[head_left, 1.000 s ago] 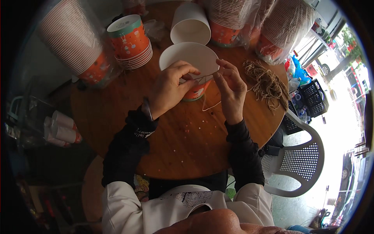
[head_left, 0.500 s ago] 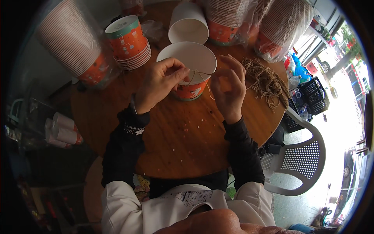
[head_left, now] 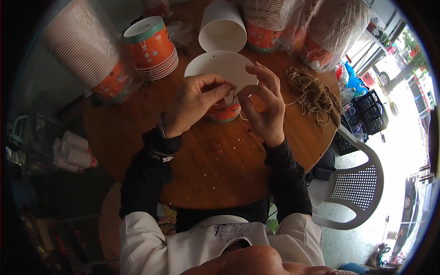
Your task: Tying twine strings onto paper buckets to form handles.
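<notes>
Over the near side of an orange paper bucket (head_left: 201, 64), which stands upright with its white inside showing, my two hands work close together. My left hand (head_left: 192, 103) pinches a thin tan string (head_left: 239, 110) between thumb and forefinger. Thumb and forefinger of my right hand (head_left: 267, 105) are closed on the same string, the other fingers raised. A loop of it dangles below the fingertips, in front of the bucket; the exact fingertip contact is small. To the right lies a tangled bundle of tan strings (head_left: 316, 94) on the round wooden table (head_left: 197, 169).
Behind stands a white bucket (head_left: 222, 34) lying on its side. A short stack of orange buckets (head_left: 153, 50) is at left, beside a tall plastic-wrapped stack (head_left: 82, 46). More wrapped stacks (head_left: 337, 32) line the back right. A grey plastic chair (head_left: 353, 188) is at right.
My hands have come closer together and slightly lower. The right thumb and forefinger have moved in to the string near the left fingertips.
</notes>
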Available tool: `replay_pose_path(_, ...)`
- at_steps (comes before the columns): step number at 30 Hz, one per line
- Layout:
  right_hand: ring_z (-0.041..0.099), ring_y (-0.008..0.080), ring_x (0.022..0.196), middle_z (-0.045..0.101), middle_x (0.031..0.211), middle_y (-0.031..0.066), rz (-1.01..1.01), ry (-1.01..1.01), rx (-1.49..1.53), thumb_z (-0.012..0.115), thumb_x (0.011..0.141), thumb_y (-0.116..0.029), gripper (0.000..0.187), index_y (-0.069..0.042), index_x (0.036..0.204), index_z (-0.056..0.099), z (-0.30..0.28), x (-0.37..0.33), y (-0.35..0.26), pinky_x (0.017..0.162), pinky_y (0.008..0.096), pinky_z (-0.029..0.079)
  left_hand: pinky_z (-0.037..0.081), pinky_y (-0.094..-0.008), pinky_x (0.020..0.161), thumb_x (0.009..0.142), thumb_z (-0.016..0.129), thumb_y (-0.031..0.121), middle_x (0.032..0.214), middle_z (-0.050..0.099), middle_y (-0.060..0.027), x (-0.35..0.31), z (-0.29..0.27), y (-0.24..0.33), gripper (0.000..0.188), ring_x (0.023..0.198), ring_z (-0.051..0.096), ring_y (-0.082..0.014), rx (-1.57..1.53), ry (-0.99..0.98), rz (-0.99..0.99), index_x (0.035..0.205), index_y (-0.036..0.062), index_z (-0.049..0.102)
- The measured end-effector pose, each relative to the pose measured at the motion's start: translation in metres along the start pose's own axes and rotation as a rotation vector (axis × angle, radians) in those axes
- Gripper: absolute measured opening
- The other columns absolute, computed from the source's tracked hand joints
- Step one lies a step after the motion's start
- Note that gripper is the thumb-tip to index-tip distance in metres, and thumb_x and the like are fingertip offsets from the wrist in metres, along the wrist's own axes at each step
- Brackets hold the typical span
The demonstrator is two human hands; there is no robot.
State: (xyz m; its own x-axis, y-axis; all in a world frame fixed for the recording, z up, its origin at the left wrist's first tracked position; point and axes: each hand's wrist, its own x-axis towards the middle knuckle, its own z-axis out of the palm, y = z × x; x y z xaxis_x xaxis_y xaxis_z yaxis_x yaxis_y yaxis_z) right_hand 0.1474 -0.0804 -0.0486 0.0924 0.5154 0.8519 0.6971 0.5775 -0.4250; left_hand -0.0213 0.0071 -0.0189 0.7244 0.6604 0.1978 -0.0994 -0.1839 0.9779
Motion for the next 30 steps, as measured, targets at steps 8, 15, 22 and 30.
replay_pose_path(8, 0.048, 0.0277, 0.125, 0.056, 0.129, 0.0116, 0.07, 0.032, 0.059, 0.07, 0.078, 0.002, 0.013, -0.003, 0.088, 0.066, 0.001, -0.002, 0.003, 0.101, 0.0402, 0.04, 0.053, -0.0207, 0.072, 0.096, 0.06, 0.012, 0.091, 0.068, -0.004, -0.002, 0.004, 0.002, 0.019, 0.08, 0.063, -0.0065, 0.03, -0.068, 0.008, 0.106, -0.0031, 0.066)
replay_pose_path(15, 0.049, 0.0309, 0.122, 0.057, 0.126, 0.0107, 0.097, 0.05, 0.082, 0.072, 0.075, 0.0, 0.013, -0.005, 0.085, 0.065, 0.003, -0.001, 0.001, 0.1, 0.0419, 0.043, 0.052, -0.0229, 0.078, 0.094, 0.063, 0.014, 0.091, 0.07, -0.0031, -0.003, 0.006, 0.004, 0.018, 0.085, 0.064, -0.0066, 0.12, -0.13, 0.057, 0.102, -0.0011, 0.068)
replay_pose_path(22, 0.05, 0.0263, 0.117, 0.057, 0.126, 0.009, 0.161, 0.061, 0.188, 0.071, 0.077, -0.001, 0.012, -0.004, 0.087, 0.066, 0.005, -0.003, 0.002, 0.098, 0.039, 0.044, 0.052, -0.0233, 0.075, 0.094, 0.064, 0.016, 0.089, 0.07, -0.0028, -0.003, 0.008, 0.0, 0.018, 0.082, 0.065, -0.0076, 0.113, -0.141, 0.039, 0.099, -0.0002, 0.068)
replay_pose_path(30, 0.05, 0.0254, 0.117, 0.058, 0.126, 0.0088, 0.193, 0.062, 0.255, 0.071, 0.078, -0.002, 0.012, -0.003, 0.088, 0.067, 0.004, -0.004, 0.004, 0.1, 0.0381, 0.041, 0.053, -0.0242, 0.072, 0.092, 0.066, 0.012, 0.085, 0.07, -0.0063, -0.003, 0.016, -0.006, 0.016, 0.079, 0.065, -0.0094, 0.346, -0.07, 0.284, 0.099, -0.0016, 0.067)
